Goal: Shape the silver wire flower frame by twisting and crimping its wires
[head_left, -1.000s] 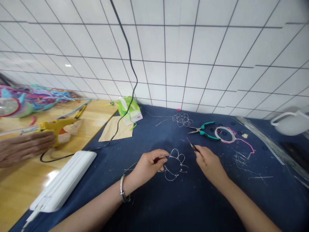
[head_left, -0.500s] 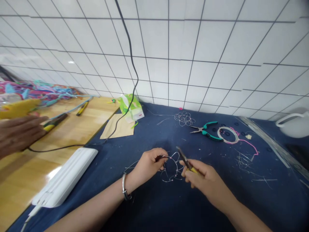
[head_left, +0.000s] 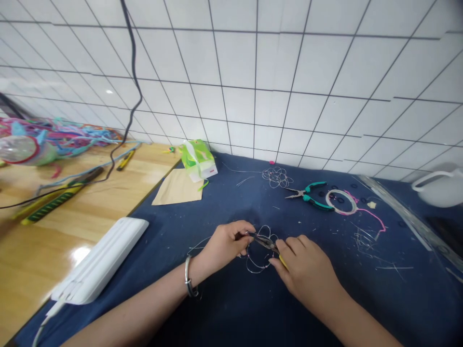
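My left hand [head_left: 231,241] pinches the upper left edge of a looped wire flower [head_left: 253,266], a ring with thin wire petals around it. In my right hand [head_left: 304,262] is a pair of pliers [head_left: 269,245] with a yellow handle, mostly hidden by the fingers. The pliers' jaws reach left across the flower and meet the wire beside my left fingertips; I cannot tell whether they touch it. Beyond the hands lies a second wire flower [head_left: 277,177]. Right of it rest open long-nose pliers [head_left: 307,195] with teal handles.
On the blue cloth are a white ring [head_left: 340,201] with pink cord, wire scraps [head_left: 365,241], a green packet [head_left: 198,156] on beige paper [head_left: 177,188], and a white power bank [head_left: 101,260]. A white mug [head_left: 441,188] stands right. Cutters [head_left: 54,205] and colourful cords [head_left: 83,135] lie left.
My right hand has turned and brought the pliers down and left onto the wire by my left fingers. At the left, another person's hand with a yellow object has moved away, and the black cable has swung left.
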`<state>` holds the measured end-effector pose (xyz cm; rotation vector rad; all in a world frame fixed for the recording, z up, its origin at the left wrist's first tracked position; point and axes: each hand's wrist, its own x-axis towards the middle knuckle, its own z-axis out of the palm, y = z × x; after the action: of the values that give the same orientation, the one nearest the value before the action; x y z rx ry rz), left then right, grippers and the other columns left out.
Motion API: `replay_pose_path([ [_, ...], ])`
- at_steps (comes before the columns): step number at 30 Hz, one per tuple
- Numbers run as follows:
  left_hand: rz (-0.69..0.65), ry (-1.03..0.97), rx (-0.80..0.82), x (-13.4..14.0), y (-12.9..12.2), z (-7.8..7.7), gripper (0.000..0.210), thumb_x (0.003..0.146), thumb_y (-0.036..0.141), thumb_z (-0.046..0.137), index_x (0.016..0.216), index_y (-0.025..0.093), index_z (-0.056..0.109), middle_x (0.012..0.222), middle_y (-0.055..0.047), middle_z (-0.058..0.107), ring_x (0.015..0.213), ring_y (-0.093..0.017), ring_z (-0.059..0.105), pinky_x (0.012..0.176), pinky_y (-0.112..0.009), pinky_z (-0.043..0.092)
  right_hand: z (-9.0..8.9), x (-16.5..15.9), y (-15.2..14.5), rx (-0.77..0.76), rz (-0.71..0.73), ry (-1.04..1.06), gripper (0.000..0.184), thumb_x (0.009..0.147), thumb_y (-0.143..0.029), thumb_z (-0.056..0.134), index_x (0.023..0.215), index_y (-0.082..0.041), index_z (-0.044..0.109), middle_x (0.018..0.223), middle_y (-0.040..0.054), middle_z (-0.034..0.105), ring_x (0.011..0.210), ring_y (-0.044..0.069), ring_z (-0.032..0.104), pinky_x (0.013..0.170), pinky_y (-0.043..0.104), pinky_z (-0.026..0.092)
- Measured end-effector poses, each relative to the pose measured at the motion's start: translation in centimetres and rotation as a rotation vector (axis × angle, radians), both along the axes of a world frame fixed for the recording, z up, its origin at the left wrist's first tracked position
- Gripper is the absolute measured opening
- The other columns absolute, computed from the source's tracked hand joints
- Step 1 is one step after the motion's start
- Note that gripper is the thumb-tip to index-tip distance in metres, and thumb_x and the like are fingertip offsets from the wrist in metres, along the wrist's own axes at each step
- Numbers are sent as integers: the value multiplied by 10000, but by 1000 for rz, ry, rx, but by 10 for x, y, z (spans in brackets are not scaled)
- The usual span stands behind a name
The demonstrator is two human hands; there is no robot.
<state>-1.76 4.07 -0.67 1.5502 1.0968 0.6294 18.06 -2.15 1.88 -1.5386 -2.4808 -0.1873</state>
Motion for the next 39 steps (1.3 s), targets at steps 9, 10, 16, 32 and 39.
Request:
replay_pose_path([
  [9,-19,-15,-33,0,-1,5,92,763,221,511,826,162,544,636,30,535,501,-73,537,482,-187,460,-2,0,0,-37,-31,-10,256,816,-308,480,1002,-161,577,792,80,557,760,195,474,670,318,363],
  [10,-18,-9,-35,0,-1,4,89,761,222,513,820,162,543,626,33,531,499,-74,536,479,-186,456,-1,0,0,-36,-28,-10,257,816,-307,480,1004,-161,577,791,81,557,763,196,474,670,320,362],
  [16,-29,68,27,-1,1,3,58,751,193,510,791,167,543,592,37,535,523,-86,539,505,-191,430,0,-1,-1,-40,-36,-21,248,819,-303,474,993,-162,580,776,80,552,771,202,473,669,323,356],
  [32,-73,126,126,0,2,0,43,766,171,498,761,173,541,622,33,543,561,-91,518,544,-203,397,-5,-3,-1,-26,-63,-59,192,809,-291,494,929,-166,578,734,59,535,721,193,457,615,316,317],
  [39,-73,129,160,1,0,0,57,769,165,494,763,172,550,635,28,545,574,-95,512,557,-207,395,-4,-4,0,1,-59,-70,156,805,-272,503,892,-172,586,704,51,528,700,189,449,590,311,308],
])
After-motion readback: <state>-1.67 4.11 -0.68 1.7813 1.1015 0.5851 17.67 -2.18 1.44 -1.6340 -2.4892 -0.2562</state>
